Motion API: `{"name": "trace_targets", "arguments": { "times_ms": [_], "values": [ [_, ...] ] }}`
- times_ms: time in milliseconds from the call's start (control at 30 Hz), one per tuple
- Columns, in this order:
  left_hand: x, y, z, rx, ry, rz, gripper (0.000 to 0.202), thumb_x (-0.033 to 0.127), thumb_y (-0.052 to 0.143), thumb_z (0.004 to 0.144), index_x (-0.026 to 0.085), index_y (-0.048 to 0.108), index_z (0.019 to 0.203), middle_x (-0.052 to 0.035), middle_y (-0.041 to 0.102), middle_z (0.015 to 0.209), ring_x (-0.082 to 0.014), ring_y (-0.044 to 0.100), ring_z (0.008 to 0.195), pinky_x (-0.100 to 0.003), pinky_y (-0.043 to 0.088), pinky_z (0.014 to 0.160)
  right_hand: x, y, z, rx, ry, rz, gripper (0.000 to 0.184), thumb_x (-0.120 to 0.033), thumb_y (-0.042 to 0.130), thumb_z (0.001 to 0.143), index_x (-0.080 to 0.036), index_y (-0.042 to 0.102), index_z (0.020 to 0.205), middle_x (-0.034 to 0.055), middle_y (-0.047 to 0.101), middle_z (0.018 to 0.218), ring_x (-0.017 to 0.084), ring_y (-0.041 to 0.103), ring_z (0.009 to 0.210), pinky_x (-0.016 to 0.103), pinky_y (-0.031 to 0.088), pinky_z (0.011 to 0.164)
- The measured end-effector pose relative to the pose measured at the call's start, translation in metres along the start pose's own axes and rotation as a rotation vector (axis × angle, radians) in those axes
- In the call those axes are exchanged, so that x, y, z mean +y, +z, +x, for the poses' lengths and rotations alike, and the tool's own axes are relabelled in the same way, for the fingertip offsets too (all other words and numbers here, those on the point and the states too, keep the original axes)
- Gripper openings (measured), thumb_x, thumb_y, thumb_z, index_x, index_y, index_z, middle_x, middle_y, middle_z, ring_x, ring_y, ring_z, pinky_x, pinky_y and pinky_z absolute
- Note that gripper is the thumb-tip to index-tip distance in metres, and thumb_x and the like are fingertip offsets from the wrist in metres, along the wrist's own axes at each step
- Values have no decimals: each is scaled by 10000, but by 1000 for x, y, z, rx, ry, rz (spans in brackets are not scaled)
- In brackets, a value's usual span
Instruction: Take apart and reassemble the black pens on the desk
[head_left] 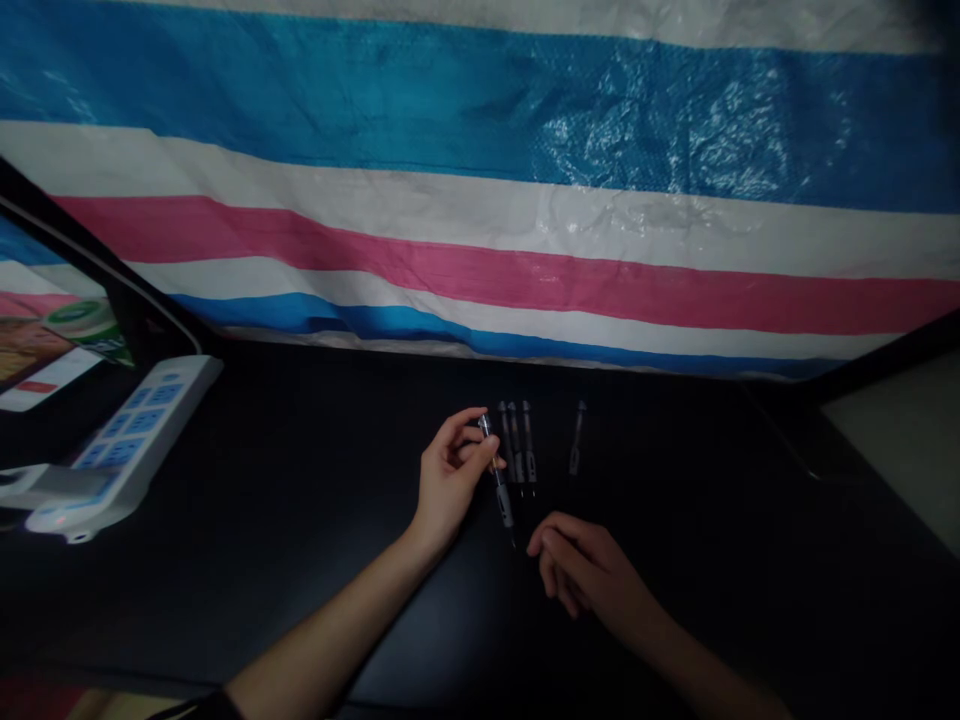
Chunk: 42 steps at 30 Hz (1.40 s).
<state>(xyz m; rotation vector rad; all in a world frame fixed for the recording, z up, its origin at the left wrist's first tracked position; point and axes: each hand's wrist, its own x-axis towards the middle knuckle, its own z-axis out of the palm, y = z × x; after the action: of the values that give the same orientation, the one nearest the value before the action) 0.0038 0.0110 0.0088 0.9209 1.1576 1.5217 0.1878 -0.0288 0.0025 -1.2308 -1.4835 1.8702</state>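
My left hand (448, 475) pinches a pen (496, 478) between thumb and fingers near its upper end. The pen has a clear barrel and a dark lower section, and its thin point slants down toward me. Close to that point, my right hand (581, 565) hovers with curled fingers, thumb against the index finger; I see nothing in them. Just beyond the held pen, three similar pens (529, 445) lie side by side on the black table (337, 430). A single pen (577, 440) lies apart to their right.
A white power strip (161, 410) with a plug in it lies on the left. Beyond it are a green and white container (82, 318) and a white card-like item (49, 382). A striped plastic sheet (480, 200) hangs along the table's far edge.
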Motion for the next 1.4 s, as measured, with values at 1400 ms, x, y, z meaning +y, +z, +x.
{"name": "trace_targets", "arguments": {
  "times_ms": [1400],
  "values": [
    [-8,-12,24,54,61,141,477,280,720,777,210,586,1229,39,578,801,-91,644,607,-203,488,591,1,3,0,-12,-9,-16,329,-446,475,910,-145,575,825,-33,538,546,46,393,354,169,250,376]
  ]
}}
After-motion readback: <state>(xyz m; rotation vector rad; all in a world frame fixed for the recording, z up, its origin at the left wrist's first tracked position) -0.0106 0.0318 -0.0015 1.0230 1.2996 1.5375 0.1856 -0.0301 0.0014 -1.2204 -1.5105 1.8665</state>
